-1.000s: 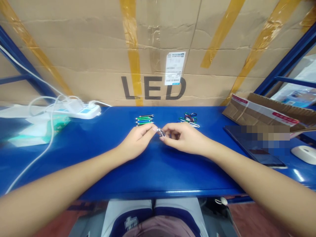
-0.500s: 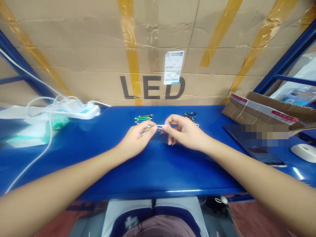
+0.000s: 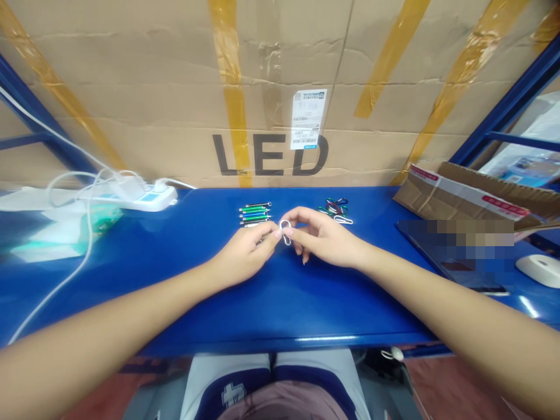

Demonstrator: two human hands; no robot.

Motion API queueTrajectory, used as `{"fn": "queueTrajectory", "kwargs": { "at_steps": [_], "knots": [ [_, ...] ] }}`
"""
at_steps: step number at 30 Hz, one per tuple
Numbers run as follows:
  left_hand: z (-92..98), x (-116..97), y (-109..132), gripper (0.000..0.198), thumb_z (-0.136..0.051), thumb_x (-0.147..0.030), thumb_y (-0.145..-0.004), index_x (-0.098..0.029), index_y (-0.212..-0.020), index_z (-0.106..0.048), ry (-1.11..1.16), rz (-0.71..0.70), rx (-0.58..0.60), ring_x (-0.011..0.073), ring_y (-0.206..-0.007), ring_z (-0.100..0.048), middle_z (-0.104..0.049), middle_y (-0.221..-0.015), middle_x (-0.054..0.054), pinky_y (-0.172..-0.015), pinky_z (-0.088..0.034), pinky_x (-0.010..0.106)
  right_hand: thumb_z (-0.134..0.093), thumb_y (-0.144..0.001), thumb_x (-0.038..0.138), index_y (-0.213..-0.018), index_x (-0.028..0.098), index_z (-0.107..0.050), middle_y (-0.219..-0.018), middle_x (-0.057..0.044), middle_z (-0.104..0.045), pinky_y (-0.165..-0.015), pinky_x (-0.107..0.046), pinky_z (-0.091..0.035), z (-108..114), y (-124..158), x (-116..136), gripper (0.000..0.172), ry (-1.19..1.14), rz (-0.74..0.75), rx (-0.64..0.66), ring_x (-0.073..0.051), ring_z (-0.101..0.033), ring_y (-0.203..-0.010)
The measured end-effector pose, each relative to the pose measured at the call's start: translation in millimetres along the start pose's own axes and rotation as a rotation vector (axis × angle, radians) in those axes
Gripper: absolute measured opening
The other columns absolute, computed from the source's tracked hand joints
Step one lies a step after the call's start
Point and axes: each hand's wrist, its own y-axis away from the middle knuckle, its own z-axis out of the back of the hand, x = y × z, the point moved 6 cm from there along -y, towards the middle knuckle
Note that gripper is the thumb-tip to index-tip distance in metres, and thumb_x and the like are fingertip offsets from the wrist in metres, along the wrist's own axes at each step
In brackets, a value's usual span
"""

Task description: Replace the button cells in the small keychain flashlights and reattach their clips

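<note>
My right hand (image 3: pixel 321 236) pinches a silver carabiner (image 3: pixel 287 240) between thumb and fingers, its rounded end up, above the blue table. My left hand (image 3: pixel 249 248) is closed, thumb and index fingertips meeting at the carabiner's left side. A sliver of a slim silvery piece shows inside the left fingers, mostly hidden. Just beyond the left hand lies a row of slim metal tubes (image 3: pixel 256 214), green, blue and dark. Behind the right hand, several carabiners (image 3: pixel 336 206) lie in a small heap, dark, green and red, with a silver carabiner (image 3: pixel 343 220) at its front.
A large cardboard box (image 3: pixel 175 116) walls off the table's back. On the left are a white power strip (image 3: pixel 151 198), cables and plastic packets (image 3: pixel 65 233). To the right sit an open carton (image 3: pixel 459 195), a dark flat device (image 3: pixel 446 262) and a white mouse (image 3: pixel 540 270).
The carabiner has turned from lying edge-on between my fingertips to standing with its loop facing me. Both hands have shifted slightly, uncovering more of the tubes and the carabiner heap.
</note>
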Motion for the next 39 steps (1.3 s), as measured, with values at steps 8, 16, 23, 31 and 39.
{"fn": "queueTrajectory", "kwargs": {
  "at_steps": [8, 16, 23, 31, 39],
  "knots": [
    [4.9, 8, -2, 0.031, -0.049, -0.044, -0.099, -0.019, -0.095, -0.065, 0.037, 0.037, -0.084, 0.0142, -0.081, -0.061, -0.070, -0.089, 0.000, -0.075, -0.044, 0.025, -0.070, -0.086, 0.038, -0.110, 0.018, -0.054, -0.066, 0.007, -0.057, -0.047, -0.023, -0.055, -1, -1, -4, 0.035, -0.087, -0.024, 0.031, -0.009, -0.058, -0.050],
    [7.2, 7, -4, 0.033, -0.051, -0.047, -0.097, -0.019, -0.092, -0.069, 0.084, 0.022, -0.108, 0.0177, -0.093, -0.064, -0.072, -0.097, 0.002, -0.085, -0.045, 0.026, -0.071, -0.083, 0.045, -0.100, 0.016, -0.059, -0.065, 0.006, -0.054, -0.046, -0.024, -0.044, -6, 1, -6, 0.035, 0.032, -0.041, 0.094, -0.009, -0.050, -0.048],
    [7.2, 10, -3, 0.036, -0.049, -0.046, -0.098, -0.017, -0.086, -0.066, 0.015, 0.041, -0.125, 0.0138, -0.076, -0.056, -0.065, -0.081, -0.001, -0.071, -0.042, 0.023, -0.045, -0.101, 0.038, -0.084, 0.018, -0.055, -0.075, -0.001, -0.059, -0.062, -0.027, -0.038, -3, 7, 12, 0.028, 0.707, 0.201, 0.027, -0.013, -0.050, -0.065],
    [4.8, 5, -2, 0.039, -0.044, -0.046, -0.100, -0.017, -0.077, -0.058, 0.020, 0.044, -0.104, 0.0102, -0.058, -0.042, -0.049, -0.062, -0.004, -0.059, -0.036, 0.023, -0.032, -0.105, 0.040, -0.094, 0.020, -0.048, -0.086, -0.007, -0.067, -0.060, -0.028, -0.034, -9, 12, 15, 0.028, 1.087, 0.091, 0.171, -0.018, -0.058, -0.068],
    [5.5, 2, -1, 0.041, -0.043, -0.044, -0.100, -0.017, -0.080, -0.065, -0.002, 0.028, -0.080, 0.0118, -0.057, -0.047, -0.054, -0.060, -0.003, -0.060, -0.040, 0.023, -0.027, -0.107, 0.040, -0.095, 0.020, -0.050, -0.086, -0.006, -0.068, -0.066, -0.028, -0.038, -10, 12, 12, 0.033, 1.098, 0.130, 0.225, -0.019, -0.062, -0.073]
  ]
}}
